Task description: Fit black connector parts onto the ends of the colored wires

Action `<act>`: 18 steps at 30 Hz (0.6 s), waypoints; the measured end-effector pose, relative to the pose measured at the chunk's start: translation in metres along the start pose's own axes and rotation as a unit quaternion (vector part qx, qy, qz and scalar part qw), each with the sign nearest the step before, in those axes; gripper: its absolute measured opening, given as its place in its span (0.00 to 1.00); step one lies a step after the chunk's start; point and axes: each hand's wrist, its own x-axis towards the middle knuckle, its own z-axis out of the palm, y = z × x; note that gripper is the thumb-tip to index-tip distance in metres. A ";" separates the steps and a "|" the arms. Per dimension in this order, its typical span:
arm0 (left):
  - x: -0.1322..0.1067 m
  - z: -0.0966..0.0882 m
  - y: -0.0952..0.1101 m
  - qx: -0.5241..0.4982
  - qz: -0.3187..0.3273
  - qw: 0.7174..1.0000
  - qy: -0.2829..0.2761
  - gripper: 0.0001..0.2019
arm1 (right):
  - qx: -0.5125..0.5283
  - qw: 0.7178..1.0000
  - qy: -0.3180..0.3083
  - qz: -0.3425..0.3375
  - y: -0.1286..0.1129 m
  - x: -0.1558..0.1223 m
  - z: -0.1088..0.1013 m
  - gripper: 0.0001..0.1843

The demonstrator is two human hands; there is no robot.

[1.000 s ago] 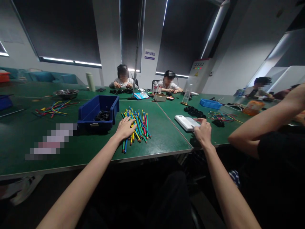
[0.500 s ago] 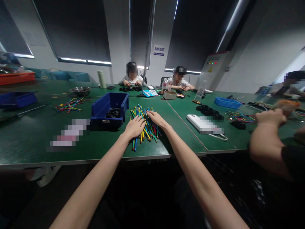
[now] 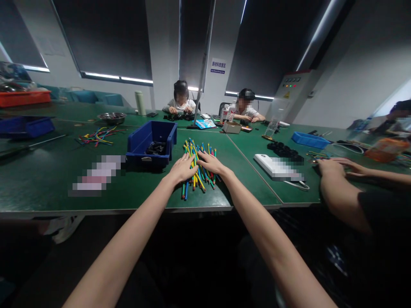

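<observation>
Right of the bin (image 3: 160, 161), I'm resting left hand (image 3: 182, 168) and right hand (image 3: 210, 163), both spread, on wires (image 3: 194, 181), ideally pressing lightly.

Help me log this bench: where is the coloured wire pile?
In the head view, the wire pile lies centrally, partly beneath the left hand and right hand, just right of the nearest dark blue bin.

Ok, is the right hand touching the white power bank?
No, the right hand is on the pile of coloured wires, and the white power bank lies apart from it, farther right.
</observation>
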 end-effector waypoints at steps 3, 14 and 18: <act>0.000 -0.001 -0.001 -0.006 0.013 1.000 0.012 0.32 | 0.054 0.998 0.019 -0.013 0.005 0.000 0.000 0.29; -0.005 -0.004 0.010 0.015 -0.053 0.997 0.051 0.31 | -0.032 0.990 0.039 0.133 0.003 -0.006 0.000 0.35; -0.003 -0.004 0.010 0.021 -0.101 0.992 0.066 0.31 | -0.038 0.988 0.026 0.150 0.006 -0.004 -0.001 0.38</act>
